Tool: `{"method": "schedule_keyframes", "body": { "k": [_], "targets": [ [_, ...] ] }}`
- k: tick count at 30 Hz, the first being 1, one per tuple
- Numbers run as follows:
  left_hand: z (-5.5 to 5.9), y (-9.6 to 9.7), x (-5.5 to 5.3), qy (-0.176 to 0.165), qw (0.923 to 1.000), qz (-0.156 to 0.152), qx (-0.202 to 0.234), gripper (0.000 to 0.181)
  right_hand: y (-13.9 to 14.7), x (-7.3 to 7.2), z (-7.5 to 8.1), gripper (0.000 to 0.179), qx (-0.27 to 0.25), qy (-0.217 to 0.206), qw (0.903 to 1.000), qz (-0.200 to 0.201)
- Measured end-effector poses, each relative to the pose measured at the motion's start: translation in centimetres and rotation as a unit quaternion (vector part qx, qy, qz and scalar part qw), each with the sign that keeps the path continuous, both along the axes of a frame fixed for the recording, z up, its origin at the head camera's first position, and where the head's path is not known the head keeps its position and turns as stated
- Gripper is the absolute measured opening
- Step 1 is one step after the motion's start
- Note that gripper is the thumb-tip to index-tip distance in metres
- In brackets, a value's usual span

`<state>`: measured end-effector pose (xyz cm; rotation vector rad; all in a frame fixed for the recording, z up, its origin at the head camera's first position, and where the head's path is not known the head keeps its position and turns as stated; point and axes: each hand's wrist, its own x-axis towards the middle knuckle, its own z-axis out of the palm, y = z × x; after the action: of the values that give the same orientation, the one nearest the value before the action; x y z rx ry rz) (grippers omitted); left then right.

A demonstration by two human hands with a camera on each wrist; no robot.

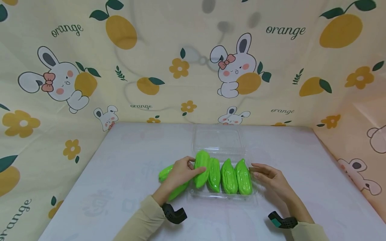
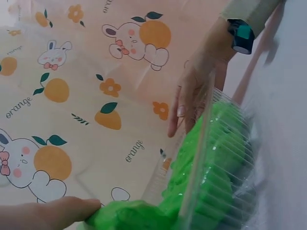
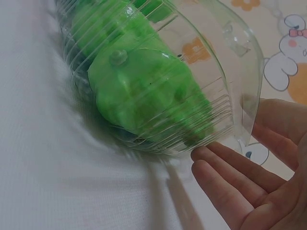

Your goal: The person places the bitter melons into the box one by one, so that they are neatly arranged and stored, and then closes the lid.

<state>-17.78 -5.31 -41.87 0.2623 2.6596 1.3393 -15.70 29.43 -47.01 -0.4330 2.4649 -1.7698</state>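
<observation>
Several bright green, glossy toy bitter gourds are here. My left hand (image 1: 181, 174) pinches one bitter gourd (image 1: 201, 165) over the left end of a clear plastic clamshell box (image 1: 223, 195). In the left wrist view the thumb (image 2: 72, 210) presses on that gourd. Three other gourds (image 1: 229, 177) lie side by side in the box, tips pointing away. At the box's right side is my right hand (image 1: 272, 179); its fingers (image 3: 235, 179) are extended, tips right at the ribbed wall in the right wrist view. Two more gourds (image 1: 178, 191) lie left of the box, partly behind my left hand.
The clear lid (image 1: 217, 139) is folded open toward the back of the white-covered table (image 1: 144, 147). A cloth printed with rabbits and oranges (image 1: 163, 40) hangs behind and along both sides. Each wrist wears a black band (image 1: 175, 214).
</observation>
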Motion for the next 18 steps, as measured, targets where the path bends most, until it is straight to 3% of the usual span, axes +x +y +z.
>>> {"method": "schedule_keyframes", "body": {
  "k": [9, 18],
  "targets": [
    [-0.4, 0.8, 0.2, 0.043, 0.9982, 0.022, -0.037, 0.06, -0.1, 0.0, -0.1, 0.044, -0.003, -0.001, 1.0, 0.001],
    [-0.5, 1.3, 0.4, 0.058, 0.9974, 0.028, -0.034, 0.065, 0.0, -0.1, -0.1, 0.044, 0.005, 0.001, 1.0, -0.002]
  ]
}}
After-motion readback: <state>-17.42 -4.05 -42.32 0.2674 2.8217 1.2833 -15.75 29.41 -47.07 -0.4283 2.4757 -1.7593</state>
